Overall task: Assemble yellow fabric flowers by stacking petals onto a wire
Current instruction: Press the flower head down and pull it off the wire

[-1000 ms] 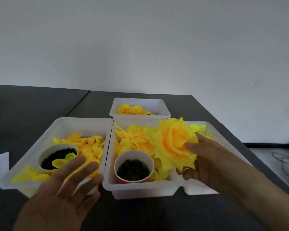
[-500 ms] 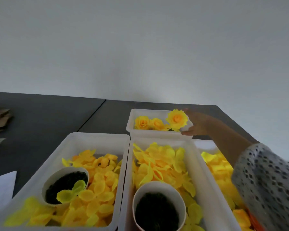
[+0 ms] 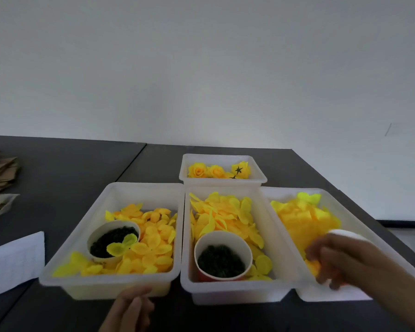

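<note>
Three finished yellow flowers (image 3: 216, 171) lie in the small far tray (image 3: 223, 157); the right one shows its dark green star-shaped back. Loose yellow petals fill the left tray (image 3: 110, 195), the middle tray (image 3: 225, 292) and the right tray (image 3: 345, 204). My right hand (image 3: 340, 259), blurred, reaches down into the near end of the right tray with curled fingers over the petals, beside a white cup (image 3: 345, 233). Whether it holds anything is unclear. My left hand (image 3: 130, 310) hovers at the bottom edge in front of the left tray, fingers loosely curled, holding nothing. No wire is visible.
A paper cup (image 3: 113, 240) of dark green pieces stands in the left tray with a petal on it, and a red cup (image 3: 223, 257) of the same stands in the middle tray. White foam sheet (image 3: 12, 259) and brown cardboard (image 3: 0, 171) lie at the left.
My right hand left the finished flower in the far tray and pulled back into the near end of the right tray. My left hand has come back into view at the bottom.
</note>
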{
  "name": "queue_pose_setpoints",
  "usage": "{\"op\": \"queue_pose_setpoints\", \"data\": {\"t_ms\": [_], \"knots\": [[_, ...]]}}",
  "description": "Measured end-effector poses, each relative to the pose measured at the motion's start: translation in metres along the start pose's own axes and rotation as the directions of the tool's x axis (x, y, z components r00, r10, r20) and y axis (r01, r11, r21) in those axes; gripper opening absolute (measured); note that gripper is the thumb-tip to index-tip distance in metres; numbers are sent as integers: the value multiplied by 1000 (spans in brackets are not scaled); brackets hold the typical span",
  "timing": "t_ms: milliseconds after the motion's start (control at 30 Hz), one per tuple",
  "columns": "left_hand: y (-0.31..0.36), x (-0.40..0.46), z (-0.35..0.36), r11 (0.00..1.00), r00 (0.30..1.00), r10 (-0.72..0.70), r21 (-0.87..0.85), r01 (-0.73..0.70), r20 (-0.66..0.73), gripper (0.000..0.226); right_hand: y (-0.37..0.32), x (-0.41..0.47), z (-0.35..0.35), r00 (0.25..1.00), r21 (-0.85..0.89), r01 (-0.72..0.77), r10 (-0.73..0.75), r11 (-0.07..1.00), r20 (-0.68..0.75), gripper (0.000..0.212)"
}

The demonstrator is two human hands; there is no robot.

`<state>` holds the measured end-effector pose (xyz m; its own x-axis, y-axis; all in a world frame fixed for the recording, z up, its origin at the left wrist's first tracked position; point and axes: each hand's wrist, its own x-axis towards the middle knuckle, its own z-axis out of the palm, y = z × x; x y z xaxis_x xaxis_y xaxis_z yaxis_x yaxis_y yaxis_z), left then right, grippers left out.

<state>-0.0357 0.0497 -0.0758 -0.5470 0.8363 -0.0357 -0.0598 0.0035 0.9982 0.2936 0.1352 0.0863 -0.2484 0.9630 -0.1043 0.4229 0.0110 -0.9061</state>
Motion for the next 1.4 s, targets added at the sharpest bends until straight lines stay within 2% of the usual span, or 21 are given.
{"op": "queue_pose_setpoints", "data": {"t_ms": [33, 100, 200, 300, 400, 433, 533, 600, 700, 767, 800, 867, 900, 1000, 1100, 1233, 1400], "knots": [[8, -7, 1, 996, 997, 66, 60, -63, -51, 30, 13, -21, 3, 1000, 20, -5, 5, 1000, -8, 24], [15, -20, 12, 986, 972, 166, 62, -158, -164, 29, 36, -43, 17, 997, 41, -13, 16, 999, -80, 25], [21, -31, 18, 967, 950, 254, 73, -244, -184, 27, 69, -59, 43, 929, 32, -46, 55, 998, -367, 29], [11, -35, 19, 938, 919, 333, 173, -300, -211, 25, 101, -66, 58, 948, -89, -2, -26, 996, -317, 32], [9, -37, 20, 914, 884, 394, 206, -348, -251, 26, 121, -68, 74, 953, -23, -3, -4, 1000, -303, 31], [10, -38, 20, 906, 867, 416, 201, -371, -275, 28, 126, -69, 80, 946, -48, 18, -32, 999, -323, 31], [25, -37, 17, 842, 760, 535, 166, -513, -368, 31, 132, -64, 88, 886, -151, 90, -149, 984, -440, 37], [43, -25, 12, 805, 707, 576, 135, -577, -411, 28, 132, -66, 86, 892, -153, 109, -165, 982, -421, 33], [71, 8, 1, 806, 679, 587, 242, -539, -442, 26, 139, -67, 83, 900, -162, 104, -162, 981, -406, 33], [85, 39, -7, 784, 718, 596, 453, -424, -359, 26, 141, -64, 81, 926, -182, 68, -130, 981, -354, 31], [89, 58, -12, 739, 770, 571, 587, -331, -284, 26, 141, -62, 80, 934, -170, 44, -101, 985, -343, 29], [90, 93, -21, 605, 894, 418, 784, -140, -163, 30, 144, -60, 76, 928, -140, 1, -53, 990, -369, 29], [89, 105, -24, 530, 933, 334, 845, -69, -133, 32, 147, -59, 75, 922, -138, -7, -47, 990, -383, 30], [75, 127, -38, 263, 970, 231, 965, 11, -74, 24, 150, -59, 78, 914, -131, -24, -32, 991, -404, 35], [64, 134, -47, 102, 985, 167, 995, 12, -29, 18, 153, -56, 81, 906, -80, -51, 12, 995, -422, 35], [64, 138, -46, -3, 985, 164, 999, -50, 50, 19, 157, -57, 83, 887, -70, -43, 6, 997, -461, 38], [69, 134, -46, 10, 976, 208, 998, -65, 62, 18, 159, -59, 84, 874, -61, -33, -1, 998, -486, 47]]}}
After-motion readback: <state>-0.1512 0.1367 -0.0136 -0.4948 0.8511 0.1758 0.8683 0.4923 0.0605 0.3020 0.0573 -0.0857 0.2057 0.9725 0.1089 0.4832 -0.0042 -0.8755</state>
